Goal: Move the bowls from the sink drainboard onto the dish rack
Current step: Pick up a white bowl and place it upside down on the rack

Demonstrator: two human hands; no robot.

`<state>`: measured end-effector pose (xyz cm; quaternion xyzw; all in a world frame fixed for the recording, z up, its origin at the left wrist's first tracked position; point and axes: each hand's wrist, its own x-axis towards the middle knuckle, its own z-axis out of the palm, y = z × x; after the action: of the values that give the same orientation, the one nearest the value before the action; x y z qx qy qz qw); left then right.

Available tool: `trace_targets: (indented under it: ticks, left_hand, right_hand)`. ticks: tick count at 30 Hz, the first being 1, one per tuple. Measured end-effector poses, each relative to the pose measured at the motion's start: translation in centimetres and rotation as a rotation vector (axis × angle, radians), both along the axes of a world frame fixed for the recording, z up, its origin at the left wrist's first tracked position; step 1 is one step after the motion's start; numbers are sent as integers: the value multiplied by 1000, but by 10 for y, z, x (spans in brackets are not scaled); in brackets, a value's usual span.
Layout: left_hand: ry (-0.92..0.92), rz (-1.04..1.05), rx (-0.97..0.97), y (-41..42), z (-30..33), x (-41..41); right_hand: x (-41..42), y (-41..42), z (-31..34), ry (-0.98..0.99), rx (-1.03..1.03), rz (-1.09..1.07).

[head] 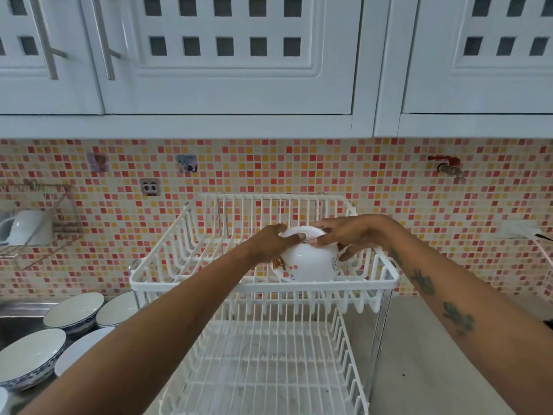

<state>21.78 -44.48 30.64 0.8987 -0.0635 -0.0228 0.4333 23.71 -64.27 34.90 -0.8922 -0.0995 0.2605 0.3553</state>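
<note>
A white bowl [308, 263] with red and orange marks is held upside down inside the top tier of the white wire dish rack [263, 287]. My left hand [270, 244] grips its left side and my right hand [344, 235] grips its right side and foot. Several white bowls with blue patterned outsides stand on the steel drainboard at the lower left, among them one [73, 313] near the wall and one [28, 357] nearer me. The rack's lower tier [269, 369] holds nothing.
A tiled wall rises behind the rack, with white cupboards above. A wire shelf with a white jug [27, 227] hangs at the left. A tap [449, 167] juts from the wall at the right. Grey worktop [434, 369] lies right of the rack.
</note>
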Motion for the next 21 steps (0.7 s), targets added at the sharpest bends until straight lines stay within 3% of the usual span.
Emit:
trace_targets:
  ticks: [9, 13, 15, 21]
  left_hand:
    - [-31, -73, 114, 3, 2, -11]
    - [-32, -51, 141, 6, 9, -18]
    - [-69, -37, 85, 14, 17, -24]
    - [-297, -16, -263, 69, 38, -54]
  right_hand:
    - [-2, 8, 5, 6, -51, -5]
    - [-11, 16, 10, -205, -199, -3]
    - [-19, 25, 20, -388, -270, 3]
    - [-52, 99, 57, -659, -93, 42]
